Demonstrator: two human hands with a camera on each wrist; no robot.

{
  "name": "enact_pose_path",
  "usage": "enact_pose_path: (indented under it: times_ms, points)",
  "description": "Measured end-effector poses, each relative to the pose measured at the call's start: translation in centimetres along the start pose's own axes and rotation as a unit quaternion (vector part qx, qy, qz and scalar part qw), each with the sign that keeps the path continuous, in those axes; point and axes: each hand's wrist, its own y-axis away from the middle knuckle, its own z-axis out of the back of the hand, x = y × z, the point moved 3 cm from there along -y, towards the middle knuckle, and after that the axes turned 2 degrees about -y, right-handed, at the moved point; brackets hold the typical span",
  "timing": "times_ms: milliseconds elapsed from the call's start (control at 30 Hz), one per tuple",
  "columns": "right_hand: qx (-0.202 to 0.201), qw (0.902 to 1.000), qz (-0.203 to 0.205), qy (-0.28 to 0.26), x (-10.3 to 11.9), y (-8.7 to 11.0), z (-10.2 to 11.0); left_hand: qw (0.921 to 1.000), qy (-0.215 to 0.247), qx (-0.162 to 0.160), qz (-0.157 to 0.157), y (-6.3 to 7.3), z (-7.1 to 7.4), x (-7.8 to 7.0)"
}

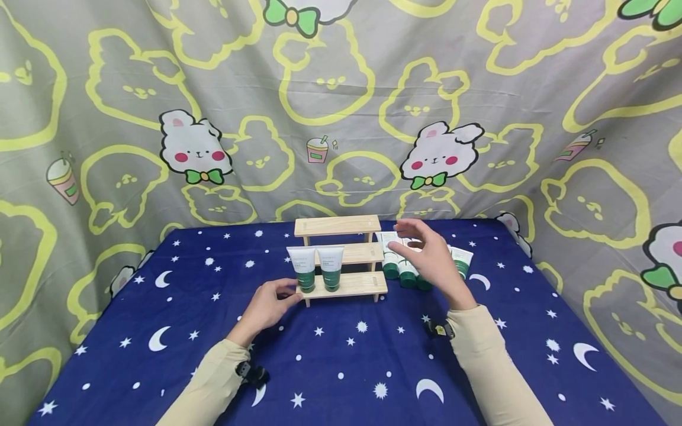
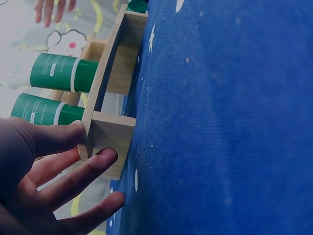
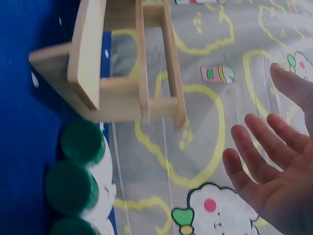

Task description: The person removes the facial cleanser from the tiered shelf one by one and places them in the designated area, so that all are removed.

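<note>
A three-step wooden shelf point(image 1: 351, 255) stands mid-table on the blue star cloth. Two white tubes with green caps, one point(image 1: 302, 269) beside the other point(image 1: 331, 269), stand cap-down on its lowest step. My left hand point(image 1: 285, 297) touches the shelf's left end, thumb and straight fingers point(image 2: 93, 164) against the side panel point(image 2: 110, 134). My right hand point(image 1: 422, 247) hovers open with fingers spread and holds nothing. It is just above a cluster of similar tubes point(image 1: 407, 272) standing right of the shelf. Their green caps point(image 3: 80, 143) show in the right wrist view, partly hidden by the hand in the head view.
A grey cloth with yellow and white bunny prints point(image 1: 341, 118) hangs behind and to both sides of the table. The blue cloth point(image 1: 351, 367) stretches from the shelf to the near edge. Wrist camera straps show on both beige sleeves.
</note>
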Motion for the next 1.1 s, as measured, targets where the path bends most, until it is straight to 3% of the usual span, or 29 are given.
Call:
enact_pose_path:
  times_ms: [500,767,1100]
  points:
    - [0.047,0.9972,0.027,-0.052,0.5,0.7,-5.2,1.0,-0.001,0.002,0.003,0.0,0.1,-0.1]
    - [0.073,0.9966,0.016,-0.033,0.2,1.4,-7.9,1.0,-0.003,0.002,0.005,0.0,0.0,-0.1]
    - [0.073,0.997,0.013,-0.021,-0.2,2.2,-10.6,1.0,-0.003,0.003,0.008,0.1,0.0,-0.1]
